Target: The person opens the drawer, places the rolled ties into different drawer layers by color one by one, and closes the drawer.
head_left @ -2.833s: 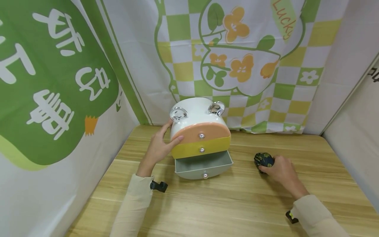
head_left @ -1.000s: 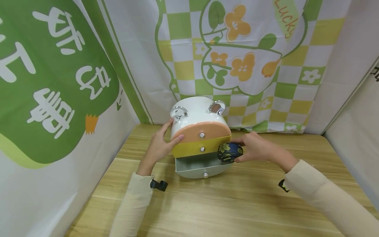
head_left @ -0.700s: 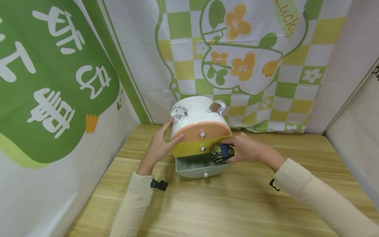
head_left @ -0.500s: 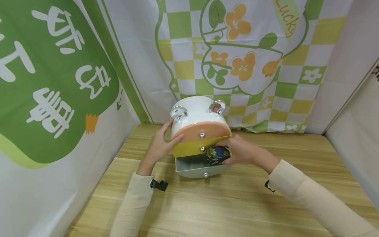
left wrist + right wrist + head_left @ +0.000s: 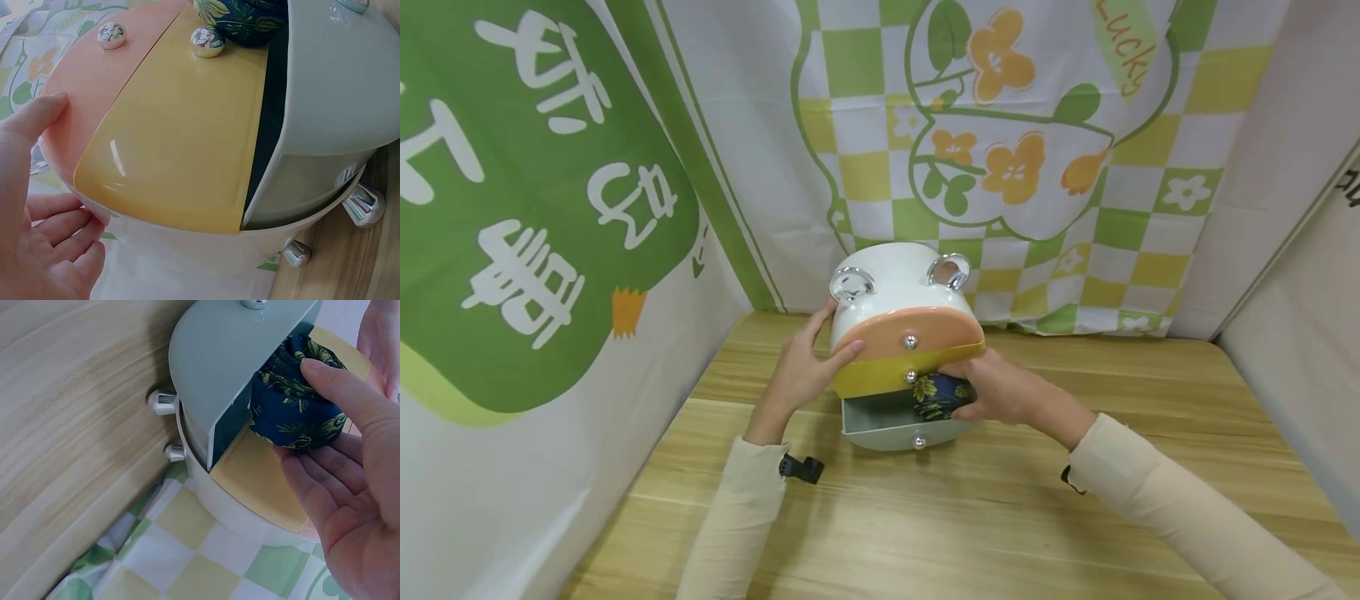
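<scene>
A small white drawer cabinet (image 5: pixel 891 279) with silver ears has an orange top drawer (image 5: pixel 887 329), a yellow middle drawer (image 5: pixel 872 375) and a grey-green bottom drawer (image 5: pixel 880 437), which is pulled out. My left hand (image 5: pixel 801 371) grips the cabinet's left side, thumb on the orange front and fingers around the edge. In my right hand (image 5: pixel 1007 387) is a rolled-up navy cloth (image 5: pixel 297 415) with yellow-green leaves, pinched between thumb and fingers. The cloth (image 5: pixel 938 396) overlaps the right part of the bottom drawer's opening, just below the yellow front.
The wooden table (image 5: pixel 925 525) extends around the cabinet. Behind it hangs a checkered green and yellow cloth backdrop (image 5: pixel 1000 167). A green-and-white printed sheet (image 5: pixel 625 208) covers the left side. Silver feet (image 5: pixel 362 203) jut from the cabinet's underside.
My right hand picked the rolled cloth up from the table on the right and carried it left to the bottom drawer's opening. My left hand has stayed on the cabinet.
</scene>
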{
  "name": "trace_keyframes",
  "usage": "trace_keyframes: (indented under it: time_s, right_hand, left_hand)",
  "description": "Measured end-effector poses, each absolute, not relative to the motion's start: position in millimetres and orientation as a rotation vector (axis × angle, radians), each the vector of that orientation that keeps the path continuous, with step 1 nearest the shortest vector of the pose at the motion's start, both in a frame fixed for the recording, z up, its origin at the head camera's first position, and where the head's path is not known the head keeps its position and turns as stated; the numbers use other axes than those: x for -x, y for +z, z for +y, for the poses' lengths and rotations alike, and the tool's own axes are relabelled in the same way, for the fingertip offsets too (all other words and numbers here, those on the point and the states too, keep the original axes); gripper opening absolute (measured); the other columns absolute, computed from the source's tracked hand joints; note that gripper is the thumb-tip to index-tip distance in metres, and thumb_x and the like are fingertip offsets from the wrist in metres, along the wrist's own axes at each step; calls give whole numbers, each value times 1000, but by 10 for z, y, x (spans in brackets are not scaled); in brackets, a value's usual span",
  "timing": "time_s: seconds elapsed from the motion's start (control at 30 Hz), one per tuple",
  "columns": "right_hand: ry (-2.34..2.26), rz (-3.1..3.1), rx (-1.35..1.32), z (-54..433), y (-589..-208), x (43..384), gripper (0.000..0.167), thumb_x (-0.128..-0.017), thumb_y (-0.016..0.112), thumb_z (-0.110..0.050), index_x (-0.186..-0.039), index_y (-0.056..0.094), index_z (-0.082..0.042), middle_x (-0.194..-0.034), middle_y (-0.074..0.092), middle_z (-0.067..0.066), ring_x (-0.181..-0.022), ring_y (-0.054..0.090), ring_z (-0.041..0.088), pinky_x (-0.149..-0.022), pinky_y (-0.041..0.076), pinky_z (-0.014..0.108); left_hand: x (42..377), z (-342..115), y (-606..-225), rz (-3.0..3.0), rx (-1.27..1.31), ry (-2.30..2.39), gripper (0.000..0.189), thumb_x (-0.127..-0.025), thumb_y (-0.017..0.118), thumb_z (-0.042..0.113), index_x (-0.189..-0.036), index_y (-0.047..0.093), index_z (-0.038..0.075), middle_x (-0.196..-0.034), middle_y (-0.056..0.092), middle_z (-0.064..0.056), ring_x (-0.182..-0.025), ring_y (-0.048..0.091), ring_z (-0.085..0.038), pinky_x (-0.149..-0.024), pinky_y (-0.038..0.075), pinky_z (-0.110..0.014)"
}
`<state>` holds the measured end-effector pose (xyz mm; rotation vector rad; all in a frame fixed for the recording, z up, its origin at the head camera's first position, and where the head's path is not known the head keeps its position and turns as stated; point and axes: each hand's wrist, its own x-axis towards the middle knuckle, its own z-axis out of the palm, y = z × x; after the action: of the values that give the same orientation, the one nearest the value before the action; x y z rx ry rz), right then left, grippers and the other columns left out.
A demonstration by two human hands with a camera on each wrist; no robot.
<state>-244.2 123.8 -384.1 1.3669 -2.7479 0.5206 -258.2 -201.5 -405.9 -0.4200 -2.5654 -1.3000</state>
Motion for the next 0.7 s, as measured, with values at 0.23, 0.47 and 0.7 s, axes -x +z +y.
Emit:
trace_keyframes:
  time_s: [0.23,0.47,0.7]
  right_hand:
    - [412,-2709,-1409,1214,-3819,2457,54,-76,97,-17,-122,75,-3,-123,72,10,-118,67,30,-99,60,47]
    - [384,-2711,-1412,1189,-3854,2481,53,-75,98,-19,-119,75,-2,-122,71,11,-118,66,31,-101,60,49]
    - [468,-2734,-1394,1231,-3945,2521,63,-76,97,-19,-131,73,-2,-133,67,13,-128,61,34,-110,54,53]
  left_hand:
    - [2586,-2011,-4054,-2561,426,-1302,89,-95,73,58,-166,35,20,-170,40,-8,-159,36,-32,-129,31,-59]
    - [2574,-2007,-4053,-2567,424,-1301,89,-95,73,58,-166,35,22,-170,40,-8,-159,36,-33,-129,31,-61]
    - [2586,-2011,-4060,-2570,413,-1301,89,-95,73,58,-166,35,22,-169,41,-9,-158,37,-34,-128,33,-61]
